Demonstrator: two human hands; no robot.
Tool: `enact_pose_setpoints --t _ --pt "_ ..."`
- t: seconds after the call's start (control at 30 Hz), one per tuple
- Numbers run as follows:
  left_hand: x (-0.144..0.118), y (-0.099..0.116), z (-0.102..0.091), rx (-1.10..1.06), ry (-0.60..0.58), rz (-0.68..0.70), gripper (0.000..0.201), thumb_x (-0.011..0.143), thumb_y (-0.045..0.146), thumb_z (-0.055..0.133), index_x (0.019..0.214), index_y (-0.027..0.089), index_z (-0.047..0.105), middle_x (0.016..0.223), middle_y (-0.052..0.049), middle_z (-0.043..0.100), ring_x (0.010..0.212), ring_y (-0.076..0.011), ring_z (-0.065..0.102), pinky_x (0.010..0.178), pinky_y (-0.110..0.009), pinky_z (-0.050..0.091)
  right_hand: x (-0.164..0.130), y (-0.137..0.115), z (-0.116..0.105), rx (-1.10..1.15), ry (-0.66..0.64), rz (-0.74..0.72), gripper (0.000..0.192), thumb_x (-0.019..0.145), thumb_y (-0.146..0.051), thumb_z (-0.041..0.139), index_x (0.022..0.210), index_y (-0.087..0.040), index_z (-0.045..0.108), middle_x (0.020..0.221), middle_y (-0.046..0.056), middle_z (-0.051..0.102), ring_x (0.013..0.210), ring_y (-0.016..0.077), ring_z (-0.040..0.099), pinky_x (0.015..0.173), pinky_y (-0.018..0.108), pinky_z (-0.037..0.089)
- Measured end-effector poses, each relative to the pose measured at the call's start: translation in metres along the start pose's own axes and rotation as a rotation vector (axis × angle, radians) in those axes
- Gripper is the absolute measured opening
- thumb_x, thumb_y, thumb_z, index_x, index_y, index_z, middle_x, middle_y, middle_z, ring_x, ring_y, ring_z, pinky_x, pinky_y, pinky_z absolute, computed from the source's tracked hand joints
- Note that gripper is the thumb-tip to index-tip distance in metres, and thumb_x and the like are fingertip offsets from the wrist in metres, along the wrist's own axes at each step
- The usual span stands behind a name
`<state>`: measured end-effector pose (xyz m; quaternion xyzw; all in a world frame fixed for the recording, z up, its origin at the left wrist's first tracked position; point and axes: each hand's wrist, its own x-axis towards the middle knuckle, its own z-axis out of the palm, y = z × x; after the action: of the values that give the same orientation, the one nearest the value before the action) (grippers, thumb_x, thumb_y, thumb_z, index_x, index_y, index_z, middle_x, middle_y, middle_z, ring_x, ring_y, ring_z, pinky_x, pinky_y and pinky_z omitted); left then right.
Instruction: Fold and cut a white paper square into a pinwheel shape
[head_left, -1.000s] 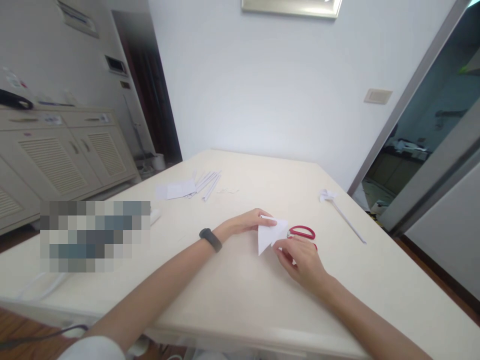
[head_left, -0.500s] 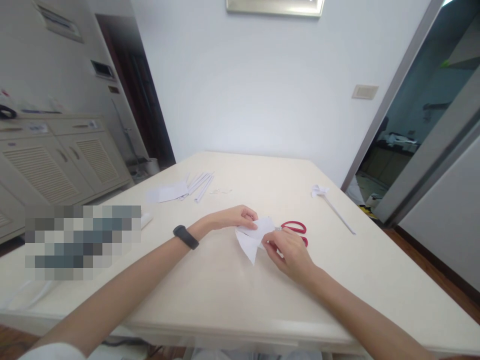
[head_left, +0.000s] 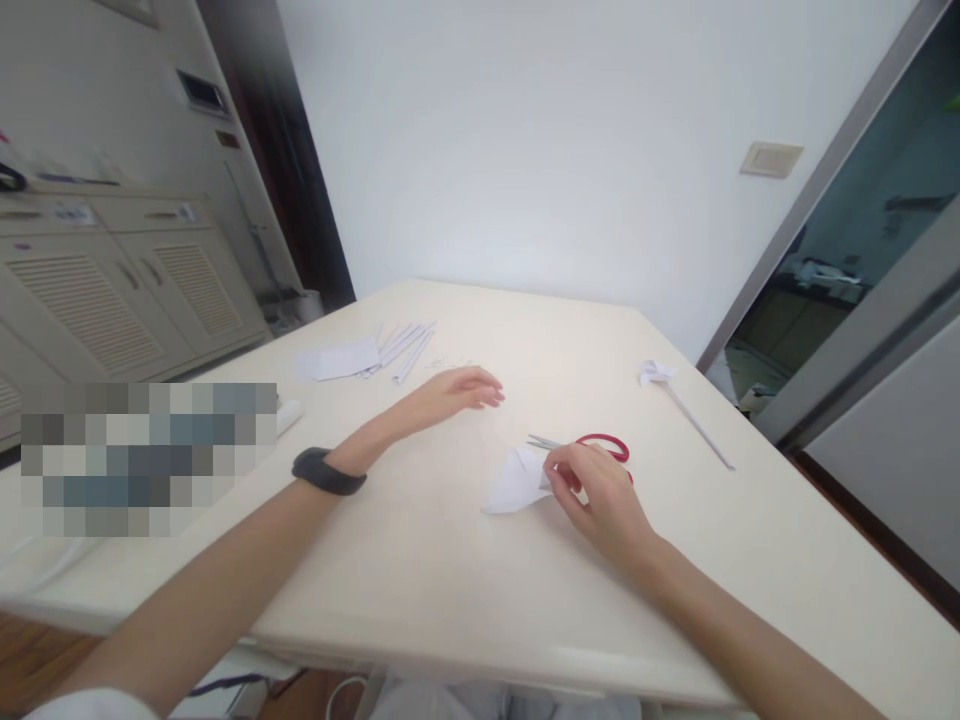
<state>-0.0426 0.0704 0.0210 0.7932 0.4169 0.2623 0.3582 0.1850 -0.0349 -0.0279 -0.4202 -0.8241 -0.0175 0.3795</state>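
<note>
Head view: right-hand fingers were pinched on the near-right corner of the folded white paper; right hand sat just in front of the red-handled scissors. Left hand hovered or rested flat, fingers extended and loose, gripping nothing, pointing toward the table's right edge. It was clear of the paper, further toward the far edge.

The paper lay around the middle of the table, slightly right of centre. It was a roughly triangular, folded piece, long axis running left-right; its tapered end pointed toward the near-left, its wider end under the right fingers. It looked partly lifted at the gripped end; I couldn't tell if the rest was flat on the surface.

The scissors lay just behind the paper, blades pointing left, handles toward the right edge, long axis left-right.

A black wristband was on the left wrist.

Toward the far-left corner lay a loose stack of paper sheets and strips, the strips angled toward the far edge. Near the far-right corner was a paper flower on a thin stem, head toward the far edge, stem running toward the right edge.

A blurred-out block covered the left edge area. No readable writing or labels anywhere.
</note>
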Motion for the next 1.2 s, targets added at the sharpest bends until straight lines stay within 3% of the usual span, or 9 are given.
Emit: enact_pose_setpoints --t 0.07,0.17,0.27,0.4,0.57,0.67,0.77,0.9,1.2 --pt "-0.003 -0.008 -0.019 0.145 0.234 -0.046 0.049 0.081 0.043 0.051 0.123 0.019 0.047 0.14 -0.014 0.041 0.133 -0.033 0.027 0.107 -0.056 0.019 0.0 -0.001 -0.001 0.01 -0.005 -0.005 0.01 0.086 -0.01 0.046 0.084 -0.019 0.05 0.066 -0.001 0.053 0.063 0.0143 0.047 0.062 0.027 0.034" --pt "-0.015 -0.027 -0.051 0.35 0.581 -0.204 0.072 0.082 0.042 0.048 0.139 0.005 0.026 0.151 -0.022 -0.01 0.127 -0.0419 -0.036 0.088 -0.074 -0.02 -0.001 -0.003 -0.001 0.025 -0.012 -0.013 0.009 0.086 -0.011 0.046 0.083 -0.019 0.049 0.065 -0.001 0.052 0.06 0.0135 0.046 0.061 0.027 0.033" --pt "-0.031 -0.049 -0.082 0.691 0.747 -0.585 0.076 0.077 0.051 0.053 0.141 0.016 0.03 0.153 -0.013 -0.006 0.127 -0.0475 -0.03 0.083 -0.081 -0.012 -0.003 -0.004 0.001 0.04 -0.02 -0.032 0.01 0.085 -0.009 0.046 0.083 -0.019 0.049 0.064 -0.002 0.052 0.058 0.0129 0.045 0.06 0.027 0.033" --pt "-0.044 -0.071 -0.109 0.514 0.734 -0.761 0.102 0.053 0.061 0.07 0.137 0.013 0.037 0.152 -0.018 0.006 0.124 -0.0575 -0.024 0.083 -0.081 0.0 -0.003 -0.005 0.002 0.05 -0.02 -0.055 0.011 0.084 -0.009 0.046 0.084 -0.019 0.049 0.065 -0.002 0.052 0.058 0.013 0.046 0.06 0.027 0.034" --pt "-0.039 -0.063 -0.107 0.286 0.805 -0.357 0.079 0.065 0.063 0.057 0.125 0.011 0.048 0.149 -0.008 0.027 0.114 -0.0454 -0.045 0.095 -0.068 -0.001 -0.003 -0.003 0.001 0.05 0.003 -0.054 0.011 0.085 -0.009 0.046 0.084 -0.019 0.05 0.064 -0.001 0.053 0.059 0.0137 0.046 0.06 0.027 0.035" --pt "-0.027 -0.037 -0.083 0.205 0.565 -0.234 0.06 0.079 0.056 0.044 0.118 0.012 0.053 0.133 -0.009 0.051 0.136 -0.0403 -0.004 0.104 -0.054 0.016 -0.003 -0.002 0.001 0.047 0.036 -0.052 0.011 0.085 -0.01 0.046 0.084 -0.019 0.051 0.064 0.0 0.054 0.06 0.0143 0.046 0.059 0.027 0.036" --pt "-0.017 -0.013 -0.044 0.079 0.091 -0.234 0.058 0.079 0.062 0.04 0.087 0.011 0.067 0.096 -0.013 0.07 0.099 -0.0304 0.06 0.082 -0.039 0.047 -0.002 -0.001 0.001 0.051 0.077 -0.074 0.01 0.085 -0.01 0.047 0.084 -0.02 0.051 0.065 0.0 0.054 0.059 0.0139 0.046 0.059 0.028 0.037" --pt "-0.016 0.001 0.004 -0.059 -0.446 -0.298 0.066 0.074 0.07 0.043 0.07 0.01 0.071 0.066 -0.014 0.071 0.06 -0.0233 0.067 0.058 -0.031 0.052 -0.001 -0.003 -0.003 0.066 0.155 -0.122 0.014 0.083 -0.007 0.048 0.083 -0.02 0.051 0.068 0.001 0.056 0.061 0.0142 0.049 0.062 0.029 0.04" --pt "-0.027 0.011 0.045 -0.471 -0.799 -0.351 0.08 0.079 0.074 0.017 0.091 0.012 0.065 0.081 -0.016 0.072 0.066 -0.0224 0.069 0.062 -0.03 0.052 -0.005 -0.01 -0.015 0.142 0.358 -0.229 0.024 0.079 -0.002 0.05 0.091 -0.023 0.049 0.067 0.0 0.06 0.06 0.0156 0.058 0.057 0.031 0.045"
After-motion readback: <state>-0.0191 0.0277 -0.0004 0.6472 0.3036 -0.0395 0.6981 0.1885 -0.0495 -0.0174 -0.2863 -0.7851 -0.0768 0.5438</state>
